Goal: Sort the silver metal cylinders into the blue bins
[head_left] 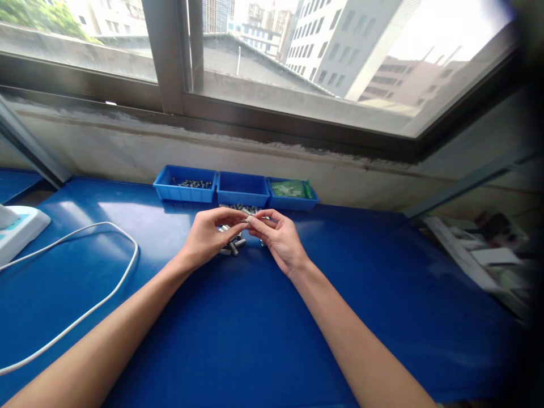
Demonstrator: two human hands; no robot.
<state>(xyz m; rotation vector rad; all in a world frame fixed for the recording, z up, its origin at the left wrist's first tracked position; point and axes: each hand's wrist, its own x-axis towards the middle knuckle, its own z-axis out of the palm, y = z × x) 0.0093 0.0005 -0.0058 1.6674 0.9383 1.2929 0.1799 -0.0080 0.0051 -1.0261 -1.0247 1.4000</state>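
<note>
My left hand [216,229] and my right hand [278,235] meet fingertip to fingertip above the blue table. Both are closed in a pinch around a small greyish metal part [247,220], mostly covered by the fingers; its exact kind cannot be made out. Under and beside my left hand lie several short silver metal cylinders [233,247]. Just behind the fingers, a heap of similar small metal pieces [246,209] rests in front of the bins, partly hidden by my hands.
Three blue bins stand along the wall: the left bin [182,194] holds small dark metal pieces, the middle bin [243,196] shows a bare floor, the right bin [293,203] holds green packets [291,188]. A white cable [123,277] loops from a power strip [25,226] at left.
</note>
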